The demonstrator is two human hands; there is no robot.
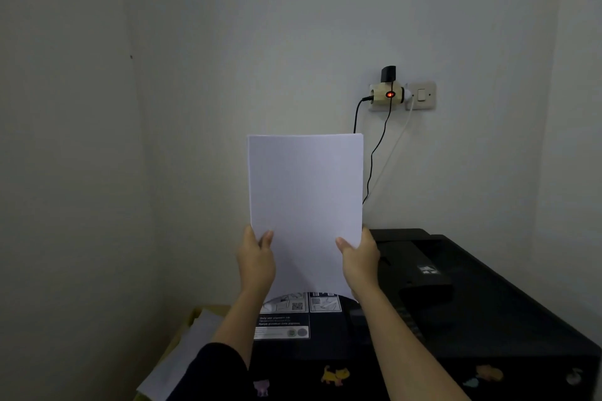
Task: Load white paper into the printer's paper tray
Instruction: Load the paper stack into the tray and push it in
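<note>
Left hand point(257, 259) and right hand point(358, 257) each pinch a lower side edge of the white paper stack point(305, 192), thumbs on the front. Stack is upright in the air, above the black printer point(456, 296), in front of the wall. Paper tray slot not clearly visible. Advice: keep the edges squared, lower bottom edge first, straight, no bending.
</note>
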